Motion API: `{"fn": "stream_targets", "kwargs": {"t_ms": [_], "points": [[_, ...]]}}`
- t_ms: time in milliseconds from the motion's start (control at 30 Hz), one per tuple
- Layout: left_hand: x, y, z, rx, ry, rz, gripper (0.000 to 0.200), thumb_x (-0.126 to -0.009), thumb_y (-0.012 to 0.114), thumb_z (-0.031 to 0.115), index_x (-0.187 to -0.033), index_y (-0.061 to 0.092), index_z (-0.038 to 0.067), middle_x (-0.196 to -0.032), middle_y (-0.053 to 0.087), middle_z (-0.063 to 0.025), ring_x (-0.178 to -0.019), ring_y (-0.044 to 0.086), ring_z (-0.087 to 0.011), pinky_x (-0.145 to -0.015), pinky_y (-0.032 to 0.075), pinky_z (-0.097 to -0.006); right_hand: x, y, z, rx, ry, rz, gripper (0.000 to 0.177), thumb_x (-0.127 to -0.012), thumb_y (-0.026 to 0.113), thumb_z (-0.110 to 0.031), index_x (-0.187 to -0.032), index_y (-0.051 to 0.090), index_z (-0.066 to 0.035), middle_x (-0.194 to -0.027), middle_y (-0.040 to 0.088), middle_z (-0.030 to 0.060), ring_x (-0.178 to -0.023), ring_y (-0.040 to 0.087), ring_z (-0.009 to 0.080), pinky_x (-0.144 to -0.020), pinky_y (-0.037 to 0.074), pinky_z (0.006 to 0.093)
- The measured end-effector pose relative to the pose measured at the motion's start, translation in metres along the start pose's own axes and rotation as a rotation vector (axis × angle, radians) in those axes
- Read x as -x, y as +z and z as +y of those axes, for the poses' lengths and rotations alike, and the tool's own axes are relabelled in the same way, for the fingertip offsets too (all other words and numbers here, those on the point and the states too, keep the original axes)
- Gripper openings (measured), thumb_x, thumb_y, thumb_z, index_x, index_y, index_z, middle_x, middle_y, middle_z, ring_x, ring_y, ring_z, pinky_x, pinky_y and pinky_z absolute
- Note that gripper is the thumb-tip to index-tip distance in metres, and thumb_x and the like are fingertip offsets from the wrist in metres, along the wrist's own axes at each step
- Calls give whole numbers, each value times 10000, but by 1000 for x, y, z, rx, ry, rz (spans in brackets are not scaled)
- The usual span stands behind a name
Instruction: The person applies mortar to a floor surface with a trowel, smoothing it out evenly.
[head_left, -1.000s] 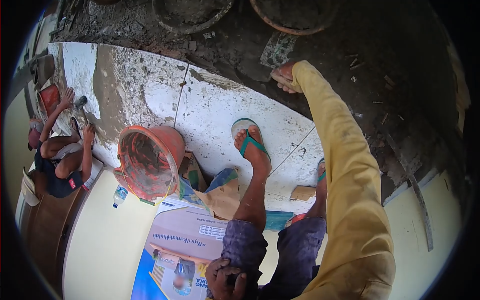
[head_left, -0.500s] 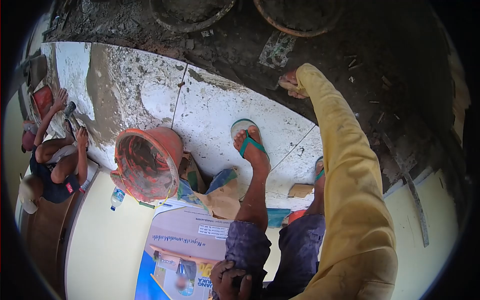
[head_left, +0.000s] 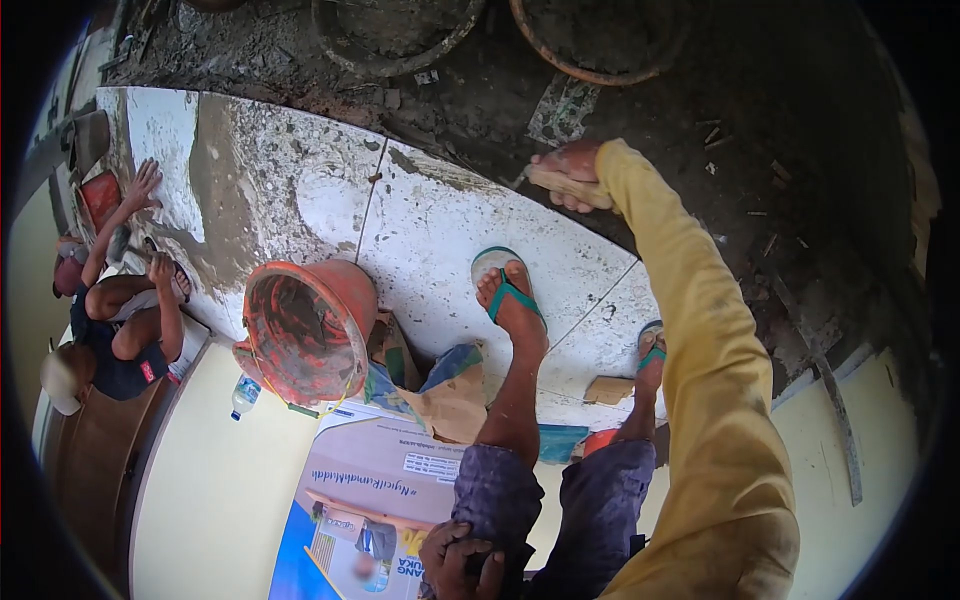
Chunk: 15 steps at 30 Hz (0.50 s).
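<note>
My right hand [head_left: 572,165], in a yellow sleeve [head_left: 700,320], is closed around a tan, wooden-looking handle [head_left: 570,188] above the dark wet mortar [head_left: 470,130]. A thin grey tip shows at its far end; the rest of the tool is hidden. Low in view my left hand [head_left: 455,560] lies over my left knee, fingers apart, and nothing shows in it. My feet in green-strapped sandals [head_left: 510,290] stand on white, mortar-spattered tiles [head_left: 440,240]. An orange bucket [head_left: 305,330], smeared with mortar inside, lies tipped toward the left of my feet.
Two mortar-crusted round tubs [head_left: 600,75] stand at the top. A person [head_left: 120,340] crouches at far left beside a red container [head_left: 100,200]. Torn paper sacking [head_left: 440,395], a water bottle [head_left: 245,395] and a printed banner [head_left: 390,480] are near the bucket. A long strip [head_left: 830,400] lies at right.
My right hand has moved slightly left and turned, so the tan handle now shows. My left hand stays on the knee. The crouching person's hands have shifted.
</note>
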<state>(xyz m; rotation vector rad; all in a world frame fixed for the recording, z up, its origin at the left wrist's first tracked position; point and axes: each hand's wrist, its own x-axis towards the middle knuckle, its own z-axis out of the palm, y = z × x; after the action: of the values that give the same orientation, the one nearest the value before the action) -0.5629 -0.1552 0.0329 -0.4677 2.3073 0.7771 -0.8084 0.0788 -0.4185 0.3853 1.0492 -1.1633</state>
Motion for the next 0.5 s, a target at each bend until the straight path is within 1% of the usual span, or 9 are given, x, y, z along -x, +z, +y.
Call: {"fn": "stream_targets", "kwargs": {"t_ms": [67,100,167,200,233,333,433,500], "points": [[0,1,-4,1,32,3,165,-764,659,33,-923,631,2,-930,609,-155,-996,533,-375,-877,445,-498,15,-4,-1,-275,104,13,387,-969,457,-497,-1105,544,-145,-745,568,57,-513,505,151,-479,459,312],[1,1,-6,5,46,4,165,-766,656,32,-926,630,-1,-924,612,-150,-993,534,-374,-875,446,-499,7,-3,7,-208,21,112,439,-963,461,-525,-1049,549,-104,-737,546,41,-522,501,146,-488,462,308],[6,4,-13,10,64,9,165,-757,656,32,-912,625,-15,-912,614,-148,-990,536,-367,-876,449,-490,-47,-31,39,-150,-111,147,432,-965,460,-524,-1015,546,-103,-708,527,39,-530,495,146,-489,457,306],[9,6,-16,23,58,13,165,-747,660,33,-896,622,-27,-905,613,-149,-989,537,-360,-878,451,-481,-45,-23,25,-403,-93,187,338,-968,494,-438,-919,526,-105,-718,534,53,-559,512,179,-527,472,332],[10,7,-17,25,50,26,167,-736,663,34,-881,619,-38,-898,612,-151,-987,538,-353,-880,453,-472,-42,-14,11,-656,-87,235,287,-971,528,-352,-823,505,-106,-728,541,67,-587,530,212,-565,487,358],[2,2,-7,43,-62,8,145,-746,689,66,-860,627,1,-958,596,-174,-1003,539,-340,-898,447,-466,-93,-11,6,-1092,-347,164,362,-967,493,-461,-890,523,-110,-691,519,55,-545,497,167,-496,466,305],[12,5,-20,-16,48,-22,131,-781,705,108,-834,625,19,-1047,566,-192,-1031,533,-332,-927,432,-443,-110,-9,1,-1468,-413,96,281,-955,528,-407,-868,512,-139,-712,530,62,-573,522,191,-499,490,325],[8,5,-12,18,-22,-9,138,-793,712,133,-821,627,28,-1091,550,-192,-1034,534,-334,-932,429,-432,-104,-1,-1,-1605,-418,176,229,-949,546,-369,-877,516,-154,-714,533,69,-596,541,204,-500,502,340]]}}
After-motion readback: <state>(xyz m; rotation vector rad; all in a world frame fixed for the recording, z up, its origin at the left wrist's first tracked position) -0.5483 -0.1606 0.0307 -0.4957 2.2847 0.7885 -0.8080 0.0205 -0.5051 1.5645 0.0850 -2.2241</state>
